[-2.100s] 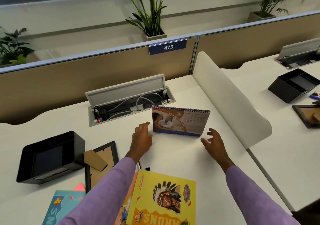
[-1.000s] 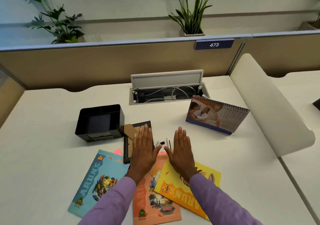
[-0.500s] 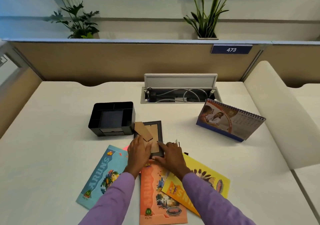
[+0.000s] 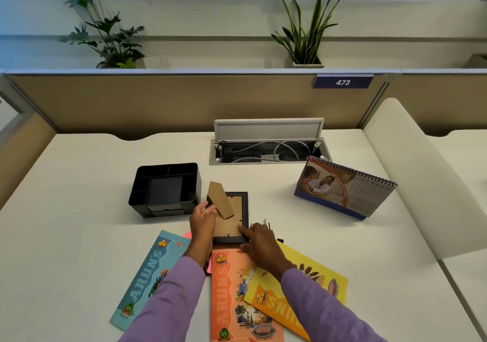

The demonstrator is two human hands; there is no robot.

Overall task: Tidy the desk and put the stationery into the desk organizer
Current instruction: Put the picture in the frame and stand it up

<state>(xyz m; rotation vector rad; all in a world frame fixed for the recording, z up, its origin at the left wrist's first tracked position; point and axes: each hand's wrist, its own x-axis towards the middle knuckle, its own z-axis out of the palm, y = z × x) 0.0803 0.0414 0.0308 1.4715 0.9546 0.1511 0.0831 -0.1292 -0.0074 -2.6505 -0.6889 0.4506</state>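
Observation:
A black picture frame (image 4: 238,204) lies face down at the desk's middle, its cardboard stand (image 4: 220,202) sticking up. My left hand (image 4: 203,221) grips the frame's left edge beside the stand. My right hand (image 4: 259,241) holds the frame's lower right corner, thumb on the back panel. The black desk organizer (image 4: 164,189) sits empty just left of the frame. Small stationery pieces (image 4: 266,223) peek out behind my right hand, mostly hidden.
Three notebooks lie fanned near the front edge: blue (image 4: 150,275), orange (image 4: 234,302), yellow (image 4: 316,289). A pink note (image 4: 187,234) shows under my left wrist. A desk calendar (image 4: 342,187) stands at right, an open cable box (image 4: 266,150) behind.
My hands went from the calendar to the desk's middle, hovered flat, then took hold of the picture frame. My view shifted left and closer.

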